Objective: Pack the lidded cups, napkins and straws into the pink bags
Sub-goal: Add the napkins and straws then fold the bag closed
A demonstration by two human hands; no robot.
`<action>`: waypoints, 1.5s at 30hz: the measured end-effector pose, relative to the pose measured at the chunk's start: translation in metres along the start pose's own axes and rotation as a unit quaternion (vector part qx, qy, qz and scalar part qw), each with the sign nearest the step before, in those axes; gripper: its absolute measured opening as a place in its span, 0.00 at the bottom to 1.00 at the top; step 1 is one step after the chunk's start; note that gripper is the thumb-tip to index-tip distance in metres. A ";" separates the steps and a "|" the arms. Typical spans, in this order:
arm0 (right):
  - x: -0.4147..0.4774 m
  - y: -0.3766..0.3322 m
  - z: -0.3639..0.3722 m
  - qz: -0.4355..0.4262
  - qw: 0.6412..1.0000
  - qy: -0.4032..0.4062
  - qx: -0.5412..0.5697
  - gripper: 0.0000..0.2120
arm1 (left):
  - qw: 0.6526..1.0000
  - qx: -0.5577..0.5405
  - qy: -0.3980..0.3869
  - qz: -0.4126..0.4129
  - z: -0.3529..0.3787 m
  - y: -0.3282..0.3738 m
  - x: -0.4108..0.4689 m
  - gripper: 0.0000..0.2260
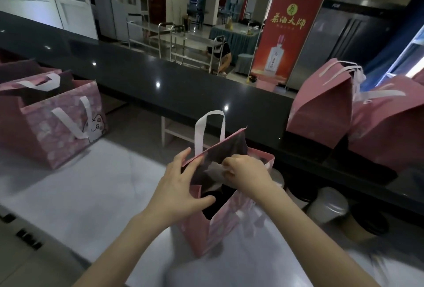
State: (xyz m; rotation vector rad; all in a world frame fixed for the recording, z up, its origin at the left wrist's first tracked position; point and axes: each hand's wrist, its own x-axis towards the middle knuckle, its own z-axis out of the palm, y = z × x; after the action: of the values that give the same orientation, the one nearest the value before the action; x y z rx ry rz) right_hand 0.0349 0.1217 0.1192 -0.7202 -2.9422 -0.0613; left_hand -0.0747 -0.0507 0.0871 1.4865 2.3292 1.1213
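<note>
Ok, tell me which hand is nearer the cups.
Right. The right hand pinches a napkin over the bag, left of the cups; the left hand holds the bag's rim farther left.

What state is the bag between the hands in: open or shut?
Open: the left hand holds the rim of the pink bag spread; its dark inside shows, and the right hand pinches a napkin in the mouth.
</note>
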 end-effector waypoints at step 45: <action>-0.450 0.348 -0.002 0.220 0.957 0.143 0.125 0.09 | 0.960 -0.065 -0.120 0.246 0.355 0.357 -0.042 0.10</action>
State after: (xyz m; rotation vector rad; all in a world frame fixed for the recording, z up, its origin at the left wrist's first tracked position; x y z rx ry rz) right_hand 0.5920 0.2240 0.0721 -1.1872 -2.3977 0.2199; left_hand 0.3770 0.1739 0.0626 2.0810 1.7360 1.0880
